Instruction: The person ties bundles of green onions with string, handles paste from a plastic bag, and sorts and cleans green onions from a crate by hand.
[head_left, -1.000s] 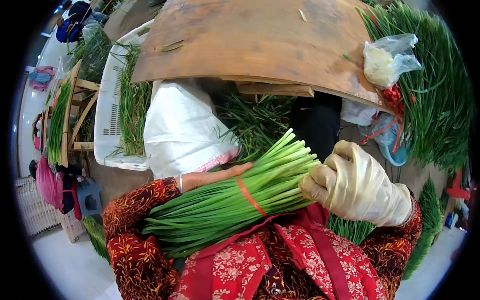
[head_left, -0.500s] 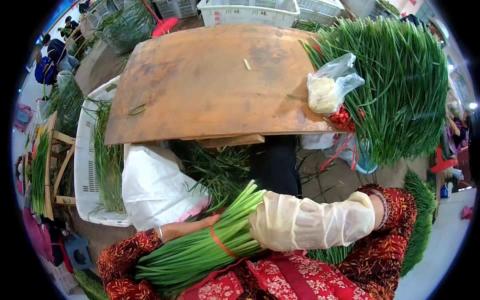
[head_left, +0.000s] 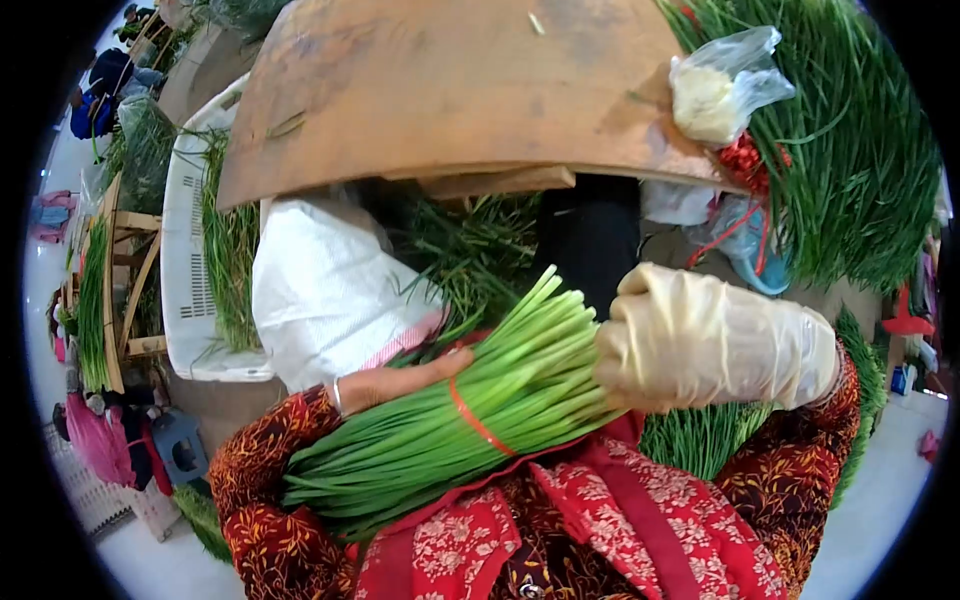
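We see the wooden board (head_left: 450, 90) filling the top of the view, from about ten o'clock to one o'clock; half a second ago it lay lower in the picture, so our head has tipped down again toward our lap. At two o'clock a big heap of loose chives (head_left: 860, 160) rests at the board's right edge, with a clear plastic bag (head_left: 722, 85) lying on it. At nine o'clock a white crate (head_left: 195, 250) holds more greens, and beside it, toward the centre, stands a white sack (head_left: 325, 290).

The tied bundle of chives (head_left: 470, 405) lies across our lap at the centre, cut ends pointing to twelve o'clock, leaf tips to seven o'clock. An orange band (head_left: 478, 420) circles its middle.

Our right hand (head_left: 700, 340), in a pale glove, was laid flat along the bundle half a second ago; now it is curled closed around the cut ends at three o'clock. Our left hand (head_left: 405, 378), bare, lies along the far side of the bundle with the fingers stretched, touching it, not closed. We judge that the bundle is being squared and steadied at its cut end.
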